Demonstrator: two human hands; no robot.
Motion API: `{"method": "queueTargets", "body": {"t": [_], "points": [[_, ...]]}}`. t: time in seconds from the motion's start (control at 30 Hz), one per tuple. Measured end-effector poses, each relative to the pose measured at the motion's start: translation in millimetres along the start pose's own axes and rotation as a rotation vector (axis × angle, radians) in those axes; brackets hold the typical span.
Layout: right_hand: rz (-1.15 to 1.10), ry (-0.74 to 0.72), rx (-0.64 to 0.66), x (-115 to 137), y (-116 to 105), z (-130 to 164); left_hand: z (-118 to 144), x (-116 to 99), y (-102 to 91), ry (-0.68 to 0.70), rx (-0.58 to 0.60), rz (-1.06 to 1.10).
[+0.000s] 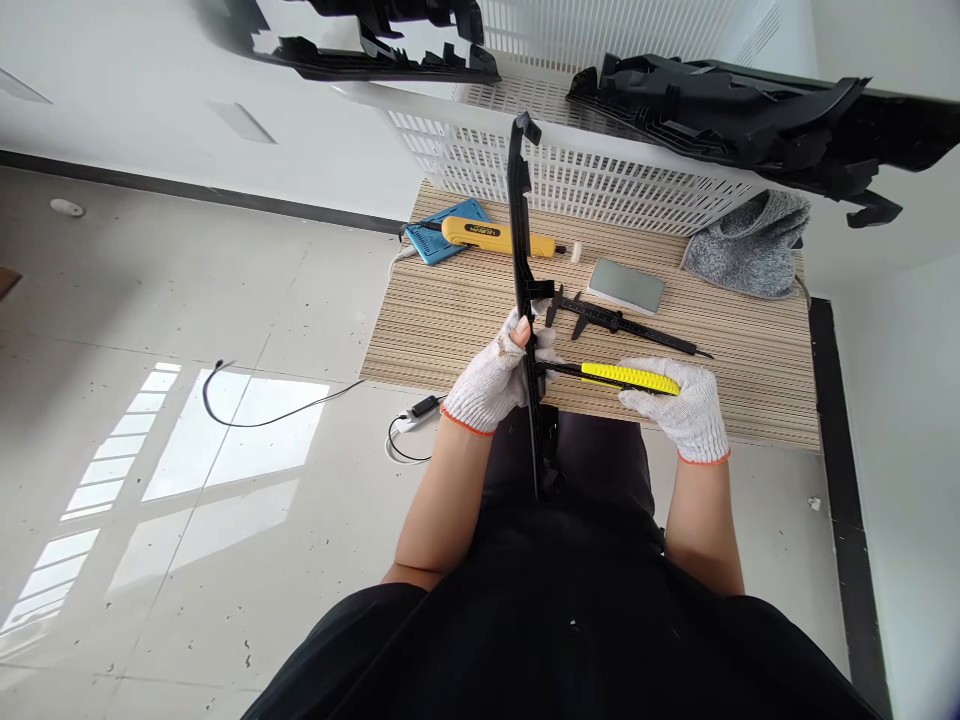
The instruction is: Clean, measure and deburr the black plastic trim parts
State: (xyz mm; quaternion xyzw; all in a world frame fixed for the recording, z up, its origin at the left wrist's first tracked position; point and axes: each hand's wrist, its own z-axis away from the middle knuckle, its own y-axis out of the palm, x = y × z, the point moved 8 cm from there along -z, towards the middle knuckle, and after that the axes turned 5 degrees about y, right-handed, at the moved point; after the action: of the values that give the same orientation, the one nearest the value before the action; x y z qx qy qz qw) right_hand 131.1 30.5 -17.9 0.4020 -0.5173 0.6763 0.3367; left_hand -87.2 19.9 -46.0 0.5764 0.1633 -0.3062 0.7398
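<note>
The black strip, a long plastic moulding, stands nearly vertical at the centre of the frame, its lower end over the person's lap and its top rising in front of the white basket. The left hand, gloved, is wrapped closed round the strip about two thirds of the way down, thumb up along its edge. The right hand, also gloved, is closed on the yellow knife, which lies level with its dark blade end touching the strip just beside the left fingers.

The work looks like trimming an edge. It seems best to keep the blade angled away from the left thumb, cut in short light strokes, and brace the strip's lower end against the lap so it does not twist.

Just behind the hands, mid-frame, lies a caliper, with a grey block beyond it; a yellow tool rests on a blue pad upper centre-left, a grey glove upper right. The table has bare room left of the hands; its near edge sits right under the wrists, and open floor fills the left half.
</note>
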Motion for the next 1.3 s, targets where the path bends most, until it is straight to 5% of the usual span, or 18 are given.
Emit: {"method": "queueTargets", "body": {"t": [0.6,1.3], "points": [[0.068,-0.078,-0.032,5.1,2.5,3.4,-0.3,2.3,-2.5,-0.027,-0.034,0.082],[0.909,-0.555,0.014,36.3,42.9,21.6,-2.3,-1.0,4.5,0.018,-0.048,0.138]]}}
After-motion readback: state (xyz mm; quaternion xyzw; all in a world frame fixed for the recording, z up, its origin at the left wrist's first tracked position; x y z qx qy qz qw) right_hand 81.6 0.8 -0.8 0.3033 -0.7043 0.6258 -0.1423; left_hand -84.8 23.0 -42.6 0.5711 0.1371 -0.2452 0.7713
